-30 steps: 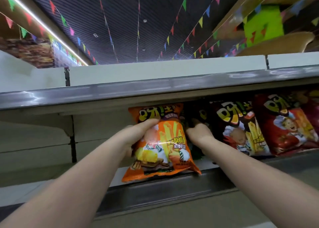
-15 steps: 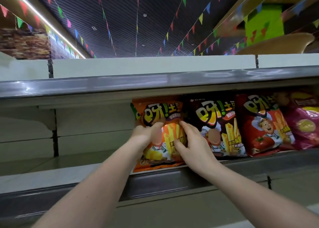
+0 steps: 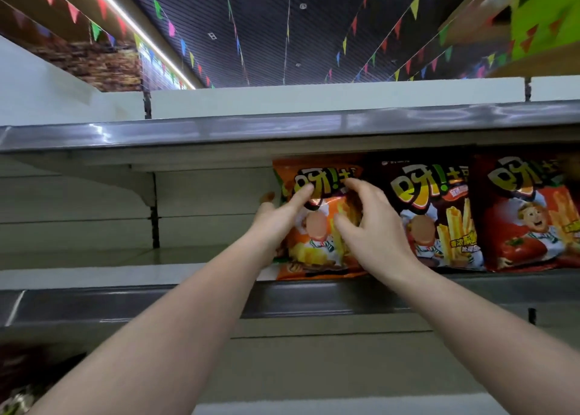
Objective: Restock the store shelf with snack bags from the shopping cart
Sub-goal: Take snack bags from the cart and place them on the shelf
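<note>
Hands at the orange snack bag (image 3: 317, 235) — both are on its face. The bag stands upright on the shelf (image 3: 125, 273), long axis vertical, its bottom seam just behind the shelf's front lip and its top close under the shelf above (image 3: 219, 132). The left hand (image 3: 276, 223) lies at the bag's left edge: the forefinger is stretched up and rightward, its tip on the printed logo, while the remaining fingers pass round or behind the edge and cannot be told apart. The right hand (image 3: 373, 226) covers the bag's right half, fingers loosely spread and bent, tips on the upper face, thumb on the middle of the face; whether it pinches the film or only presses it is not clear.

Right of the orange bag, touching it, stands a dark brown bag (image 3: 439, 213); beyond that, a red bag (image 3: 527, 213). Left of the orange bag the shelf shows bare board.

Judged from this, the step in hand is squaring the orange bag against its neighbour. The bag lies directly beyond both sets of fingertips, neither hand clearly nearer — a push rearward, or a pull away, would come straight along the forearms.
</note>
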`<state>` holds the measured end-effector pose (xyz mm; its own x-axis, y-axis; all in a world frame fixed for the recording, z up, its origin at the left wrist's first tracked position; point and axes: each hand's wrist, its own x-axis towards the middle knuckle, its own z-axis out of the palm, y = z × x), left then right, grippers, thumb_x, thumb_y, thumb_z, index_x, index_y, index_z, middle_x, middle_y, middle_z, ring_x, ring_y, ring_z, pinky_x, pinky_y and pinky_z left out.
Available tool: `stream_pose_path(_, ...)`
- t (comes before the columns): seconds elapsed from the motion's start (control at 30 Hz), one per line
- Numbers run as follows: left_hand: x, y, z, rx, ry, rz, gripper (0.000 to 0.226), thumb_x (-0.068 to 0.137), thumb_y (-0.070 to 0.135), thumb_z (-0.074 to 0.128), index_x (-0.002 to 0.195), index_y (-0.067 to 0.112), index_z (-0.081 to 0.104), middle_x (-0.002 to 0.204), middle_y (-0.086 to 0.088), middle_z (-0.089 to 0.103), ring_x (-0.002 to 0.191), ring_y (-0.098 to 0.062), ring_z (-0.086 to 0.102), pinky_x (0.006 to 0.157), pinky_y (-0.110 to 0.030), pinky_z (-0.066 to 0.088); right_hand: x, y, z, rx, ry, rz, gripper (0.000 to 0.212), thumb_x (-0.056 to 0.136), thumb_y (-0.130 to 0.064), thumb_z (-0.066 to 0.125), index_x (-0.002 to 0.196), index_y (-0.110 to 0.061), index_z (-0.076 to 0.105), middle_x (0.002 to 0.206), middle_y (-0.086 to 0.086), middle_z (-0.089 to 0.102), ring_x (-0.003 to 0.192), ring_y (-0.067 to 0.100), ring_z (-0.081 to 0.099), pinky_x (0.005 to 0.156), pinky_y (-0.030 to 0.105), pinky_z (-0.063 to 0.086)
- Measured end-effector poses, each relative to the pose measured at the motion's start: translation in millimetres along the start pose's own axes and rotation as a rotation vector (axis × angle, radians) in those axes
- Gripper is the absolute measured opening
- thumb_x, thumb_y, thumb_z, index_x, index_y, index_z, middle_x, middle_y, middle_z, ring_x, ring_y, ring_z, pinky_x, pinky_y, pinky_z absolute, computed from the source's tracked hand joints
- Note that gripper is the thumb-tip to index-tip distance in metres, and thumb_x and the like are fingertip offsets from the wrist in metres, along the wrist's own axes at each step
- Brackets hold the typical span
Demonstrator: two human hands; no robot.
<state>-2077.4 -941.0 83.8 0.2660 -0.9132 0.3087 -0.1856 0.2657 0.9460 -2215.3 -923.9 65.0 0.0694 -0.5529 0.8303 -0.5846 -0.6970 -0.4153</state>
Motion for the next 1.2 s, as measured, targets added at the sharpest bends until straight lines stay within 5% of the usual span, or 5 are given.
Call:
stream_pose_path(0.37, -52.3, -23.3, -90.6, 0.085, 0.498, 0.184, 0.039, 0.094, 0.033, 0.054, 0.129, 0.018, 0.047, 0.100, 0.010, 0.048, 0.099, -0.010, 0.046, 0.090, -0.025, 0.036, -28.4, -75.9, 68.5, 0.269, -0.237, -0.256, 0.044, 0.087, -0.011, 0.056, 0.129, -0.020, 0.050, 0.130, -0.006, 0.046, 0.108, 0.005, 0.044, 0.082, 0.006, 0.023)
stream_pose_path(0.5, -88.4, -42.9, -149.6, 0.158, 0.645, 0.100, 0.034, 0.094, 0.026, 0.055, 0.126, 0.019, 0.047, 0.108, 0.005, 0.050, 0.104, -0.016, 0.052, 0.098, -0.032, 0.042, -51.1, -112.2, 108.5, 0.394, -0.374, -0.249, 0.046, 0.088, -0.013, 0.055, 0.131, -0.023, 0.047, 0.135, -0.006, 0.046, 0.122, 0.007, 0.041, 0.089, 0.010, 0.025)
stream_pose_path(0.87, -222.5, -118.7, -304.6, 0.178, 0.948, -0.174, 0.021, 0.093, 0.020, 0.054, 0.114, 0.020, 0.050, 0.098, 0.004, 0.053, 0.093, -0.013, 0.052, 0.080, -0.025, 0.039, -156.6, -242.5, 210.1, 0.571, -0.767, -0.301, 0.043, 0.086, -0.012, 0.056, 0.128, -0.020, 0.052, 0.125, 0.000, 0.052, 0.104, 0.010, 0.048, 0.078, 0.013, 0.028)
stream_pose_path(1.07, -299.0, -170.8, -400.0, 0.159, 1.072, -0.375, 0.025, 0.095, 0.019, 0.053, 0.119, 0.015, 0.051, 0.112, -0.004, 0.057, 0.097, -0.016, 0.052, 0.078, -0.025, 0.039, -243.4, -320.6, 276.2, 0.541, -0.982, -0.304, 0.043, 0.088, -0.018, 0.056, 0.131, -0.022, 0.049, 0.131, -0.001, 0.049, 0.117, 0.014, 0.048, 0.080, 0.018, 0.032)
stream_pose_path(1.2, -348.1, -200.6, -463.0, 0.206, 1.127, -0.483, 0.028, 0.093, 0.017, 0.052, 0.121, 0.014, 0.051, 0.116, -0.008, 0.058, 0.103, -0.024, 0.056, 0.091, -0.033, 0.046, -297.6, -369.7, 315.6, 0.568, -1.112, -0.280, 0.044, 0.089, -0.016, 0.055, 0.132, -0.020, 0.047, 0.134, -0.001, 0.047, 0.123, 0.013, 0.044, 0.095, 0.022, 0.034)
